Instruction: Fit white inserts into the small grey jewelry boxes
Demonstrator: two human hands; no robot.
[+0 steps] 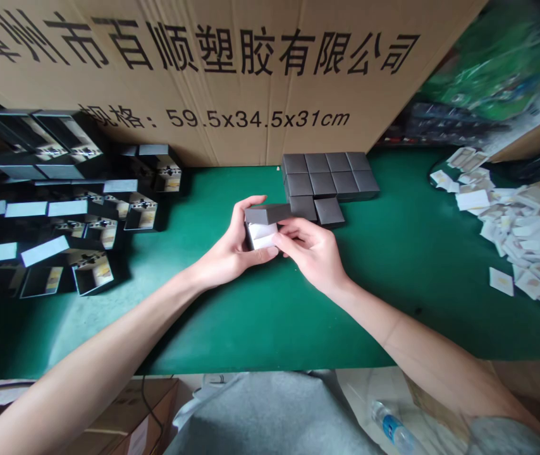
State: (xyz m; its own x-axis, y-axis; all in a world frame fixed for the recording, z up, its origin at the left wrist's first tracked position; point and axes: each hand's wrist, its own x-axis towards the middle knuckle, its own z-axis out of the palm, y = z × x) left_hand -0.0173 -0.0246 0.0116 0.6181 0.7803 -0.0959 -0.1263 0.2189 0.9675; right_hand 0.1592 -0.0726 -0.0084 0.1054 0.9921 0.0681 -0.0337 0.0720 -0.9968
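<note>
Over the middle of the green table, my left hand [225, 256] is closed around a small dark box [257, 216] with its lid raised. Inside the box shows a white insert [263, 235]. My right hand [315, 253] has its thumb and fingers pinched at the box's right side, touching the white insert's edge. Some of its fingertips are hidden behind the box. Just beyond my right hand stand rows of closed dark boxes [329, 175], with one box [329, 210] set a little forward of them.
Open dark boxes [94, 272] are stacked at the left. White inserts [521, 227] lie heaped at the right. A large printed carton [232, 82] walls off the back of the green table [251, 322]. Below the front edge lies a plastic bottle [393, 430].
</note>
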